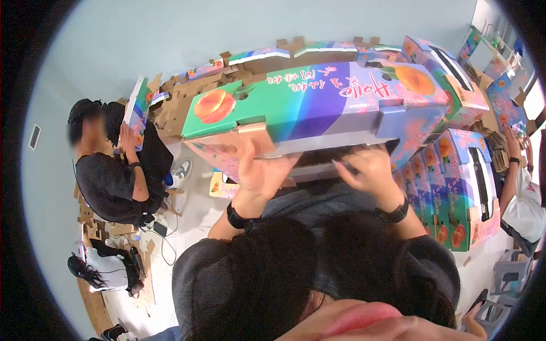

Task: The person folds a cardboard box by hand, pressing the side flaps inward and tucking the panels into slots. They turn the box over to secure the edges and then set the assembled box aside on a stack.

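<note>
A printed cardboard box (301,108) with peach pictures on green, blue and purple lies in front of me, a dark gap showing along its near side. My left hand (261,173) is at the near left of the box, thumb raised beside a bare cardboard flap (253,136) and fingers stretched toward the gap. At the right end of that gap is my right hand (367,170), its fingers bent over the edge and partly hidden, its thumb pointing left. Dark bands circle both wrists.
More printed boxes (455,187) stand in a row at my right, with another box (443,74) behind. Partly folded cartons (259,55) line the wall. One person (116,176) handles a box at left; another (111,270) is lower left. A third person's arm (515,165) reaches in from the right.
</note>
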A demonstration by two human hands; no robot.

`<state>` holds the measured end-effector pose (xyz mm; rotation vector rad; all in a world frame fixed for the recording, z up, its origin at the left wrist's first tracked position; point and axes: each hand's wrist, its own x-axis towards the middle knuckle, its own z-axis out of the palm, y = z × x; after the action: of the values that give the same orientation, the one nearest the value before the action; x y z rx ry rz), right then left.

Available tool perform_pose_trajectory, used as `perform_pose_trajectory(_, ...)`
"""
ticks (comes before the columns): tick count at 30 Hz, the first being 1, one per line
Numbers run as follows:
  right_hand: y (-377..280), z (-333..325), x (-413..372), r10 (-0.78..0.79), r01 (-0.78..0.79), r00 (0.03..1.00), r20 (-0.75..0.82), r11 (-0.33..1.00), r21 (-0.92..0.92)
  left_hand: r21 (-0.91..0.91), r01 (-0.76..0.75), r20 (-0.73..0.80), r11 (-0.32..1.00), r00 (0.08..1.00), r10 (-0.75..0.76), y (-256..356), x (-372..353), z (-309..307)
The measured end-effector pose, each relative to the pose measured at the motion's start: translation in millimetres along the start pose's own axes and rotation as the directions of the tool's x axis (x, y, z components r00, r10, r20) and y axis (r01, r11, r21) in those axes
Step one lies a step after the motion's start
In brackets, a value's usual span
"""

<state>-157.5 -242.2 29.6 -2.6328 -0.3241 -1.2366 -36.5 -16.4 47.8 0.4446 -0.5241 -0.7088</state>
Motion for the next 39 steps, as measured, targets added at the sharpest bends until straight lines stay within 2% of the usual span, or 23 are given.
perform_pose_trajectory(1, -1, 1, -1, 0.010, -0.010, 1.000, 0.006, 1.000, 0.010, 0.044, -0.074, 0.009, 0.996, 0.997, 0.074, -3, -1, -3)
perform_pose_trajectory(4, 0, 2, -3, 0.006, -0.005, 1.000, -0.010, 1.000, 0.021, 0.023, -0.133, 0.023, 0.991, 0.991, 0.132, -8, -1, -9)
perform_pose_trajectory(7, 0, 1, -1, -0.017, 0.018, 1.000, -0.024, 0.999, 0.048, 0.103, -0.183, -0.030, 0.978, 0.982, 0.187, -12, -1, -2)
perform_pose_trajectory(10, 5, 1, -2, -0.008, 0.007, 1.000, 0.030, 0.999, 0.035, 0.220, -0.155, -0.157, 0.963, 0.969, 0.192, -9, 4, 12)
perform_pose_trajectory(13, 6, 2, 3, -0.027, 0.027, 1.000, 0.006, 0.999, 0.040, -0.089, -0.170, -0.024, 0.981, 0.985, 0.169, -3, 12, 5)
perform_pose_trajectory(16, 6, 6, 5, -0.007, 0.007, 1.000, 0.024, 1.000, 0.013, 0.015, -0.161, -0.104, 0.987, 0.981, 0.162, 0, 17, 13)
perform_pose_trajectory(17, 6, 8, 6, -0.021, 0.021, 1.000, -0.014, 1.000, 0.002, 0.015, -0.156, -0.128, 0.988, 0.979, 0.157, 1, 18, 13)
perform_pose_trajectory(20, 8, 11, 8, -0.049, 0.048, 0.998, -0.035, 0.999, -0.011, 0.000, -0.147, -0.112, 0.989, 0.983, 0.146, 5, 25, 19)
perform_pose_trajectory(24, 8, 14, 10, -0.039, 0.038, 0.998, -0.050, 0.999, -0.018, -0.123, -0.136, 0.022, 0.983, 0.990, 0.139, 6, 31, 5)
perform_pose_trajectory(30, 8, 16, 7, -0.075, 0.070, 0.993, -0.090, 0.996, -0.056, 0.080, -0.148, 0.027, 0.986, 0.989, 0.146, 4, 29, -5)
perform_pose_trajectory(33, 6, 17, 6, -0.076, 0.070, 0.993, -0.094, 0.996, -0.062, 0.031, -0.115, -0.002, 0.993, 0.993, 0.115, 4, 26, -7)
perform_pose_trajectory(36, 7, 18, 6, -0.091, 0.085, 0.988, -0.123, 0.995, -0.059, -0.085, -0.059, 0.064, 0.995, 0.996, 0.064, 7, 27, -12)
perform_pose_trajectory(39, 6, 18, 7, -0.090, 0.081, 0.989, -0.117, 0.994, -0.072, 0.078, -0.068, -0.036, 0.995, 0.997, 0.071, 8, 29, -5)
